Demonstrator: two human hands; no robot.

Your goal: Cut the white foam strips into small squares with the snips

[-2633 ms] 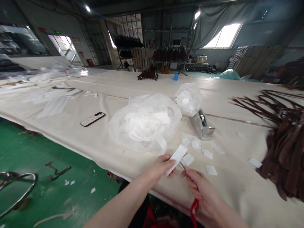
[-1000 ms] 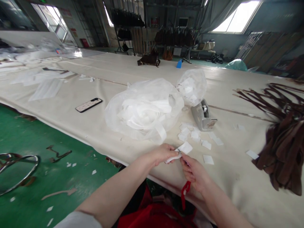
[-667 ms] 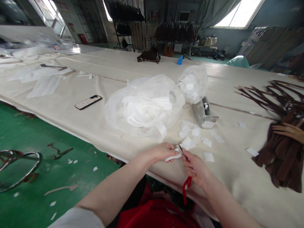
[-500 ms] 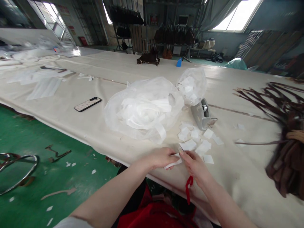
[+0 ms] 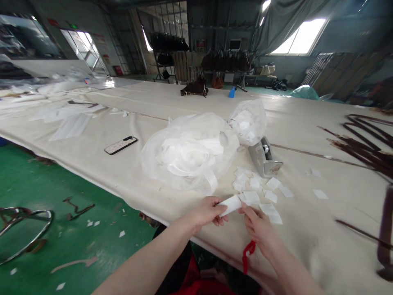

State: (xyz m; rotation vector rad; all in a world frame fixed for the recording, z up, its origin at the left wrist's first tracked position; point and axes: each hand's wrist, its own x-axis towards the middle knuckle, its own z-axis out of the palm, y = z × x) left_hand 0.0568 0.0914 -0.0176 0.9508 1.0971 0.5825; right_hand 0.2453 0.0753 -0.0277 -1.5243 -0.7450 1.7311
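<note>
My left hand [image 5: 211, 212] pinches a white rectangular strip [image 5: 231, 204] between thumb and fingers, above the table's near edge. Close beside it, my right hand [image 5: 257, 224] is closed, its fingertips at the strip's right end. A thin dark tip shows at those fingertips, and a red strip [image 5: 248, 250] hangs below the palm; the rest of what this hand holds is hidden. Several white cut pieces [image 5: 270, 213] lie loose just beyond my hands. Behind them sits a clear plastic bag [image 5: 153, 155] with a white coiled roll inside.
A grey tape dispenser [image 5: 266, 159] stands beside a smaller bag of white pieces [image 5: 248, 123]. Further left lies a phone [image 5: 120, 145]. Dark brown straps [image 5: 362, 143] spread over the right side of the pale table [image 5: 123, 176]. Scraps litter the green floor [image 5: 101, 246].
The white strip now shows its broad face, and the right hand has moved slightly right and down. At the right, the brown strap bundle has shifted rightward, partly out of view. My view has tilted up.
</note>
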